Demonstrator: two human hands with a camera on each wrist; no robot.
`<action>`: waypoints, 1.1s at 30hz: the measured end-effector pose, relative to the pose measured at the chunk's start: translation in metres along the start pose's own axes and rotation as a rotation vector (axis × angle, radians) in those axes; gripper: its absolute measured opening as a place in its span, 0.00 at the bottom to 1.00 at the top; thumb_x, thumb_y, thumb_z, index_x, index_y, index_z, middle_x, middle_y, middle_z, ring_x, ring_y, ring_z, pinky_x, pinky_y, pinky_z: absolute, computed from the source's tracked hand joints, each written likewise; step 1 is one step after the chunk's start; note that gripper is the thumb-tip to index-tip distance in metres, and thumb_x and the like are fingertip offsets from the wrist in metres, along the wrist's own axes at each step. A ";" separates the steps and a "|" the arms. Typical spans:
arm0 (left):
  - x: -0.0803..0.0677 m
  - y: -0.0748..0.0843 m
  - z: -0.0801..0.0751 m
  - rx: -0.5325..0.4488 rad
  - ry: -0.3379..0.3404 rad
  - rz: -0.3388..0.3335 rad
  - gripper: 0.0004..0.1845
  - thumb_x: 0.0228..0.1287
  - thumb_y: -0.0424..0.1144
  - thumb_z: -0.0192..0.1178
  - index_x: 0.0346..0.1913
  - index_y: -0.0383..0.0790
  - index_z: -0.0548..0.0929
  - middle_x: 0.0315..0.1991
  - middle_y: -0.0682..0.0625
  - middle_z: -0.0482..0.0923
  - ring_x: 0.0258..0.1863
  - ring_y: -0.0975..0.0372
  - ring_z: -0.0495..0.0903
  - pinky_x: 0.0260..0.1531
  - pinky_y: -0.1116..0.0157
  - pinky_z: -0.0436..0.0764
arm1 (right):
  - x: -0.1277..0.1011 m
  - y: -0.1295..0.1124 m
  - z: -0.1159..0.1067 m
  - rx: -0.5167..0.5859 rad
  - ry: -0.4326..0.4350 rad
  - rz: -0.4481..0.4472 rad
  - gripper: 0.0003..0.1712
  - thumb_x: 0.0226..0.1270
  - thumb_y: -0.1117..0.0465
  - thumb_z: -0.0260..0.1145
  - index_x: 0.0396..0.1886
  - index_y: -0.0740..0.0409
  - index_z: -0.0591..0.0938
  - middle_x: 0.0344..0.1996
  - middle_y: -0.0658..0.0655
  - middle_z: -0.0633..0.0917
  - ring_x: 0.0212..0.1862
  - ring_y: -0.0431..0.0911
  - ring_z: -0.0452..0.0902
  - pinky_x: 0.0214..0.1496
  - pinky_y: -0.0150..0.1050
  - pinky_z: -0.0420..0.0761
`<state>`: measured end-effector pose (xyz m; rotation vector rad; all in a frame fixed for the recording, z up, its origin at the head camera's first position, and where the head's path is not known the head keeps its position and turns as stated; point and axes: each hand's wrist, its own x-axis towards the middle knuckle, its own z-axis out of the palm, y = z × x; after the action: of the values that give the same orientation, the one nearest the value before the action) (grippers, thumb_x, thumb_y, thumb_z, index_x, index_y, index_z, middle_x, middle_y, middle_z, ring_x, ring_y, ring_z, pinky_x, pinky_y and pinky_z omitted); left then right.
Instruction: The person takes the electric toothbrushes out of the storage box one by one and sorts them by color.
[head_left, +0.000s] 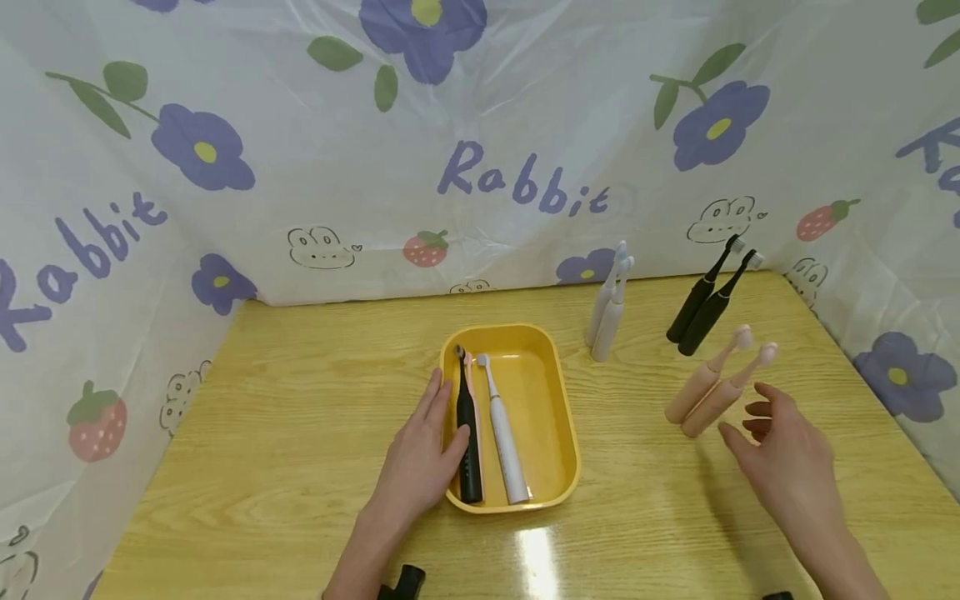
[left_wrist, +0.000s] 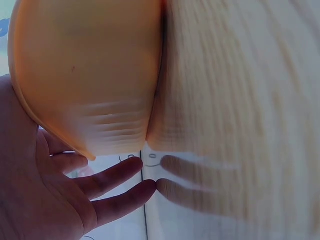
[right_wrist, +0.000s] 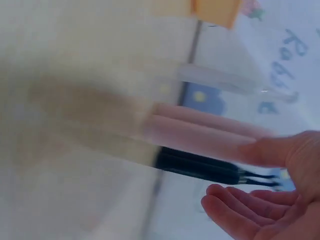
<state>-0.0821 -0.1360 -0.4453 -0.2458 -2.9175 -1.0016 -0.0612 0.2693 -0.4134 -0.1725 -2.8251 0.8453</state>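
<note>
The left hand (head_left: 422, 454) lies flat, fingers straight, against the yellow tray's (head_left: 558, 417) left rim, thumb touching the black toothbrush (head_left: 468, 442) inside. The right hand (head_left: 783, 454) hovers, fingers spread and loose, just beside the standing pink toothbrushes (head_left: 712, 392). Bare wooden worktop (head_left: 300, 417) stretches left; a flower-printed sheet (head_left: 480, 142) walls it in.

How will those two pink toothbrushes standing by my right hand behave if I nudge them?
The pink toothbrushes stand tall and narrow on small bases, so they probably tip easily. They look rigid, smooth plastic, likely light, and round enough to roll once down.
</note>
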 end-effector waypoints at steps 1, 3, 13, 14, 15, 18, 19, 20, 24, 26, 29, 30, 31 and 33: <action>0.000 0.000 0.000 -0.002 -0.002 0.000 0.38 0.75 0.46 0.58 0.81 0.36 0.58 0.83 0.45 0.47 0.74 0.44 0.62 0.67 0.43 0.69 | -0.003 -0.004 -0.004 -0.019 0.029 -0.008 0.33 0.67 0.64 0.70 0.64 0.79 0.70 0.45 0.77 0.84 0.42 0.68 0.85 0.39 0.59 0.81; 0.000 0.000 0.001 -0.002 -0.004 0.000 0.38 0.76 0.46 0.58 0.80 0.35 0.58 0.83 0.46 0.46 0.74 0.44 0.62 0.67 0.43 0.69 | -0.009 -0.014 -0.010 -0.030 0.084 -0.063 0.23 0.65 0.67 0.70 0.57 0.76 0.78 0.38 0.71 0.87 0.35 0.62 0.87 0.33 0.45 0.83; 0.001 0.000 -0.001 -0.003 -0.012 -0.014 0.38 0.76 0.46 0.58 0.81 0.36 0.58 0.83 0.46 0.46 0.74 0.43 0.62 0.66 0.42 0.69 | -0.017 -0.091 0.018 0.491 -0.127 -0.409 0.12 0.63 0.75 0.72 0.45 0.62 0.87 0.38 0.54 0.90 0.38 0.37 0.86 0.38 0.31 0.85; 0.001 0.000 -0.001 -0.004 -0.014 -0.015 0.38 0.76 0.46 0.58 0.81 0.36 0.57 0.83 0.46 0.46 0.74 0.43 0.62 0.66 0.42 0.69 | -0.015 -0.098 0.027 0.545 -0.179 -0.409 0.12 0.65 0.75 0.70 0.48 0.63 0.86 0.41 0.55 0.89 0.41 0.40 0.87 0.41 0.33 0.86; 0.001 0.000 -0.001 -0.005 -0.017 -0.016 0.38 0.76 0.46 0.58 0.81 0.36 0.57 0.83 0.47 0.45 0.74 0.43 0.62 0.67 0.42 0.68 | -0.012 -0.104 0.036 0.588 -0.234 -0.400 0.13 0.68 0.74 0.68 0.51 0.65 0.85 0.44 0.58 0.89 0.44 0.43 0.87 0.44 0.35 0.86; 0.001 0.000 -0.001 -0.005 -0.022 -0.017 0.38 0.76 0.46 0.58 0.81 0.37 0.57 0.83 0.47 0.45 0.75 0.43 0.61 0.67 0.42 0.68 | -0.004 -0.122 0.063 0.650 -0.399 -0.357 0.19 0.73 0.73 0.63 0.61 0.70 0.79 0.54 0.65 0.85 0.54 0.52 0.84 0.53 0.40 0.84; 0.001 -0.001 0.000 -0.003 -0.025 -0.019 0.38 0.76 0.47 0.57 0.81 0.37 0.56 0.83 0.47 0.45 0.74 0.43 0.61 0.67 0.41 0.67 | -0.001 -0.128 0.072 0.648 -0.447 -0.343 0.21 0.74 0.72 0.62 0.64 0.72 0.77 0.58 0.68 0.83 0.57 0.55 0.83 0.56 0.42 0.83; 0.001 -0.001 0.000 -0.001 -0.026 -0.021 0.38 0.76 0.47 0.57 0.81 0.37 0.56 0.83 0.47 0.44 0.74 0.43 0.61 0.67 0.41 0.67 | 0.001 -0.133 0.080 0.638 -0.488 -0.332 0.23 0.75 0.72 0.61 0.67 0.73 0.74 0.60 0.70 0.81 0.59 0.58 0.81 0.58 0.44 0.82; 0.001 -0.002 0.000 0.000 -0.028 -0.034 0.39 0.76 0.47 0.58 0.82 0.38 0.57 0.83 0.48 0.44 0.75 0.43 0.61 0.67 0.41 0.67 | 0.011 -0.152 0.104 0.558 -0.594 -0.241 0.29 0.77 0.68 0.59 0.73 0.73 0.67 0.66 0.72 0.75 0.64 0.62 0.77 0.61 0.52 0.79; 0.001 -0.002 0.000 -0.001 -0.030 -0.037 0.39 0.76 0.47 0.58 0.82 0.38 0.57 0.83 0.49 0.44 0.75 0.43 0.61 0.67 0.41 0.67 | 0.015 -0.159 0.112 0.539 -0.621 -0.186 0.29 0.77 0.66 0.60 0.73 0.73 0.66 0.67 0.72 0.75 0.64 0.63 0.76 0.61 0.54 0.79; 0.002 -0.002 0.000 -0.002 -0.033 -0.036 0.39 0.76 0.47 0.58 0.82 0.39 0.56 0.83 0.50 0.43 0.75 0.43 0.61 0.67 0.41 0.67 | 0.019 -0.166 0.120 0.586 -0.672 -0.103 0.30 0.78 0.65 0.59 0.74 0.73 0.66 0.67 0.72 0.74 0.65 0.63 0.75 0.60 0.54 0.80; 0.002 -0.002 0.001 -0.001 -0.035 -0.036 0.39 0.76 0.47 0.58 0.82 0.39 0.56 0.83 0.50 0.43 0.75 0.43 0.61 0.67 0.41 0.67 | 0.020 -0.167 0.121 0.617 -0.691 -0.075 0.30 0.78 0.66 0.59 0.73 0.73 0.66 0.67 0.72 0.74 0.65 0.63 0.74 0.59 0.54 0.81; 0.002 -0.002 0.001 -0.002 -0.036 -0.034 0.39 0.76 0.47 0.58 0.82 0.39 0.56 0.83 0.50 0.43 0.75 0.43 0.61 0.67 0.40 0.68 | 0.021 -0.167 0.123 0.654 -0.711 -0.050 0.30 0.78 0.66 0.58 0.73 0.74 0.65 0.67 0.73 0.74 0.66 0.64 0.74 0.59 0.54 0.81; 0.002 -0.001 0.001 0.000 -0.038 -0.032 0.39 0.76 0.47 0.58 0.82 0.39 0.56 0.83 0.50 0.43 0.74 0.43 0.62 0.66 0.40 0.68 | 0.022 -0.168 0.127 0.739 -0.749 0.000 0.30 0.77 0.67 0.57 0.73 0.75 0.63 0.66 0.76 0.73 0.66 0.65 0.73 0.58 0.55 0.82</action>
<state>-0.0840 -0.1361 -0.4469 -0.2205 -2.9646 -1.0127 -0.1195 0.0656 -0.4210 0.3154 -2.8230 2.2503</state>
